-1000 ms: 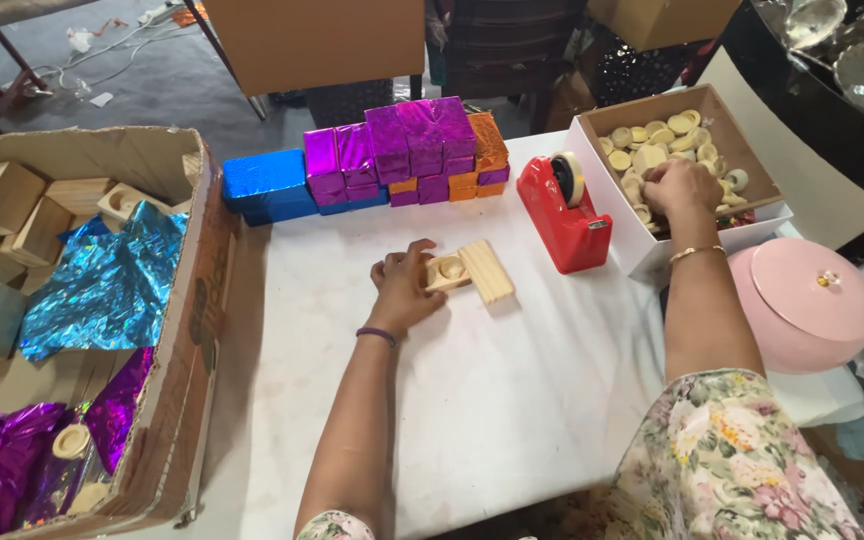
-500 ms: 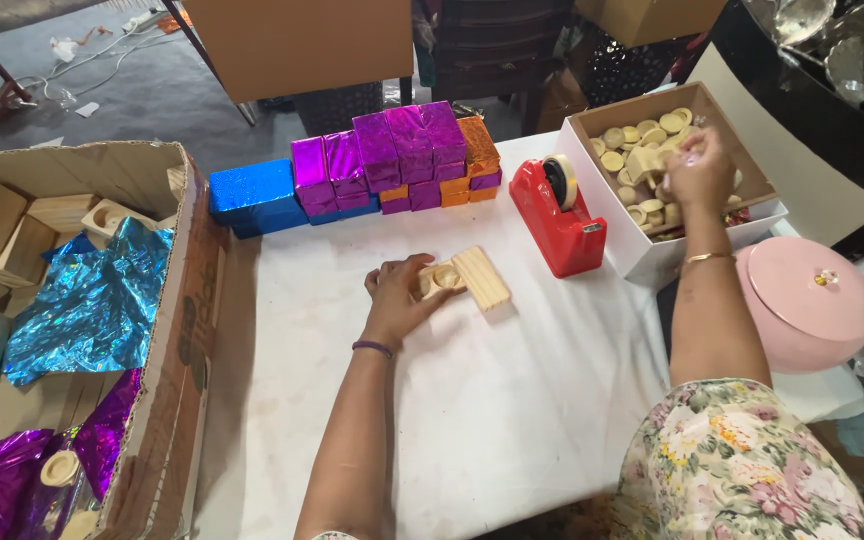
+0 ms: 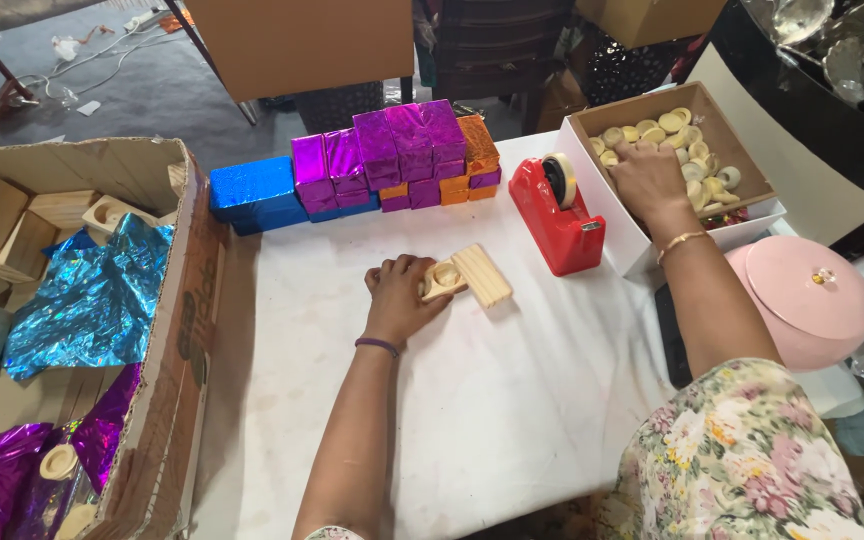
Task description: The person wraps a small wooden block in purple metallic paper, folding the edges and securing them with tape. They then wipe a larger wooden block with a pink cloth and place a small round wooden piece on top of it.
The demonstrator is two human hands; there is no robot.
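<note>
Resting on the white table (image 3: 512,400), the left hand (image 3: 402,295) curls its fingers around the near end of a pale wooden block (image 3: 467,277) with a round hollow in it, pinning it flat. The right hand (image 3: 647,178) reaches into the cardboard box (image 3: 752,205) of small cream discs (image 3: 692,150), fingers bent down among them (whether it has hold of one cannot be told). A red tape dispenser (image 3: 557,215) stands between block and box.

Left hand (image 3: 399,296) grips a wooden block (image 3: 466,276) on the table (image 3: 512,400); right hand (image 3: 647,178) reaches into the far-right box (image 3: 632,240) of discs (image 3: 697,150).
</note>
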